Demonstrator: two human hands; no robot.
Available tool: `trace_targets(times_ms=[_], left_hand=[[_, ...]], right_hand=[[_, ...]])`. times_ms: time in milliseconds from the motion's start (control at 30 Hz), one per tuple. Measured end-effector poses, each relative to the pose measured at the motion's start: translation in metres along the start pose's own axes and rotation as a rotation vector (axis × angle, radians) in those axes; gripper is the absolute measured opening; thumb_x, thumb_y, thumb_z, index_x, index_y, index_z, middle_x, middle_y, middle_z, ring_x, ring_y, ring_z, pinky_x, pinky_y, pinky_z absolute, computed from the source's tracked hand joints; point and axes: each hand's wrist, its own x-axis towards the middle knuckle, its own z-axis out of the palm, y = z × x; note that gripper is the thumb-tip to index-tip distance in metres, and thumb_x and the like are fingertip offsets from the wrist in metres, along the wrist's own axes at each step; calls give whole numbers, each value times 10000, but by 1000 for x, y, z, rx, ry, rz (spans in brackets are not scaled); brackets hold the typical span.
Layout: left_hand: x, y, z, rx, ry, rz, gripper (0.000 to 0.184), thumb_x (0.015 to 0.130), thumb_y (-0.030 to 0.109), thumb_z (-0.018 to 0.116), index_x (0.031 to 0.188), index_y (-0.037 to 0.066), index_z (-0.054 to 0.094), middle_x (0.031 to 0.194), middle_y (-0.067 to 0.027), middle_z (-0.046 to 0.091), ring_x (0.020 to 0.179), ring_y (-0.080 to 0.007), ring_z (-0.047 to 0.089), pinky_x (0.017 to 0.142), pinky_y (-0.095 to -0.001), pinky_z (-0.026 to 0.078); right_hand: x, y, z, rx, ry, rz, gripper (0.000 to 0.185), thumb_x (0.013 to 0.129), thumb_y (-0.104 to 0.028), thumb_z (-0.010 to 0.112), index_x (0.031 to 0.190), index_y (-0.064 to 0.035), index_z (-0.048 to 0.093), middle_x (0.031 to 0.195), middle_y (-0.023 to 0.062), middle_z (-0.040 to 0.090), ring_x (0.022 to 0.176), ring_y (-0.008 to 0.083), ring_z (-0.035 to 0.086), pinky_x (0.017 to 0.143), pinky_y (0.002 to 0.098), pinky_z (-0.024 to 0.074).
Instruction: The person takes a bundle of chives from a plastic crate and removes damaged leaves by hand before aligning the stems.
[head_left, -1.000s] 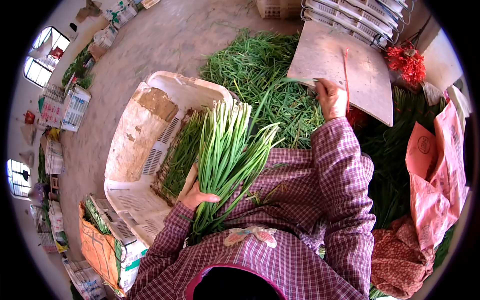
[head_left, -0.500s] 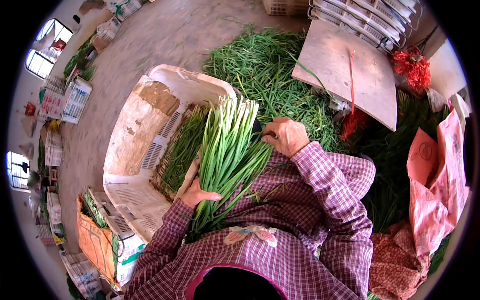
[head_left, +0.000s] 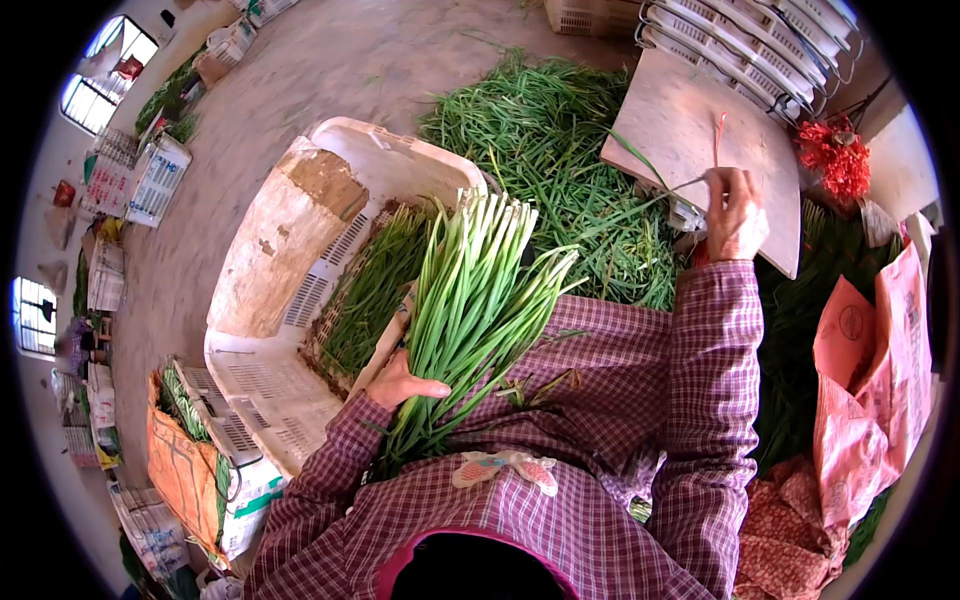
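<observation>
My left hand (head_left: 405, 383) is wrapped round the lower part of a bunch of green stalks (head_left: 470, 290), thumb across the front, with the pale ends pointing up and away from me. Some stalks fan out to the right. Over the front edge of a flat board (head_left: 700, 130), my right hand (head_left: 737, 215) is raised with its fingers pinched together round a thin green leaf (head_left: 690, 184). A red strip (head_left: 719, 138) lies on the board just beyond the fingers. Left of the bunch is a white crate (head_left: 250, 370) with loose greens (head_left: 375, 290) inside.
A heap of loose greens (head_left: 550, 130) lies on the floor ahead. Stacked white crates (head_left: 740, 50) and red ties (head_left: 834, 160) are at the upper right. A pink sack (head_left: 870, 390) is on the right, and an orange sack (head_left: 185, 470) at the lower left.
My right hand has gone from the right side of the bunch out to the board's edge, and now pinches a leaf. My left hand still holds the bunch. The view has shifted slightly.
</observation>
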Motion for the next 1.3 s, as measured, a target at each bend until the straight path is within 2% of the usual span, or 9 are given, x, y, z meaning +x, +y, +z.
trace_targets(times_ms=[133,233,433,600,733,867,900,1033,1300], left_hand=[[-4,3,5,-67,8,-43,1145,607,54,821,1521,75,132,1517,-118,291,1410,-241,249,1160,-391,178],[-5,5,10,67,102,126,640,658,96,831,1235,-8,575,1163,-112,635,1045,-207,595,971,-342,442],[-11,25,27,271,135,165,605,681,110,827,1217,-9,574,1155,-110,635,1027,-192,595,934,-343,465],[-19,39,39,420,183,69,650,707,141,829,1257,-9,517,1161,-104,609,1047,-194,578,946,-360,460],[-14,25,33,330,150,109,710,703,136,831,1302,4,473,1231,-106,566,1098,-202,555,961,-364,457],[-9,10,29,202,146,169,707,700,126,831,1300,1,479,1236,-111,569,1111,-203,552,983,-360,450],[-8,10,28,200,142,169,707,700,126,831,1300,1,479,1236,-111,569,1111,-203,552,983,-360,450],[-9,7,25,217,122,126,681,693,97,826,1281,-3,499,1204,-111,592,1087,-195,567,974,-359,457],[-7,7,28,79,133,149,666,686,73,822,1272,4,513,1186,-104,603,1072,-185,572,961,-361,465]], right_hand=[[5,15,-16,-87,39,6,107,875,-232,640,863,-126,655,833,39,646,771,233,640,670,366,517],[-15,-14,-18,46,-191,27,41,874,-213,641,882,-180,663,858,15,665,763,192,649,635,344,543],[-71,-99,-11,467,-439,-167,250,860,-292,689,729,-90,624,631,34,644,490,154,591,470,324,507],[-94,-116,-4,854,-705,59,244,888,-173,648,1076,-27,590,849,101,668,733,183,646,662,302,523],[-122,-95,15,966,-639,220,306,933,-241,614,1079,25,575,887,98,675,794,158,643,721,310,525],[-161,-61,47,1107,-744,582,694,964,-435,523,1362,108,352,1259,300,522,1157,314,550,968,375,454],[-167,-61,51,1032,-786,593,743,955,-533,467,1418,32,336,1259,184,554,1060,270,574,877,389,474],[-159,-80,44,1176,-1078,820,923,856,-689,500,1456,-17,297,1317,210,504,1163,328,518,985,460,420],[-167,-118,52,1977,-688,1411,1101,774,-640,654,1507,-134,7,1422,229,316,1373,375,270,1106,566,271]])
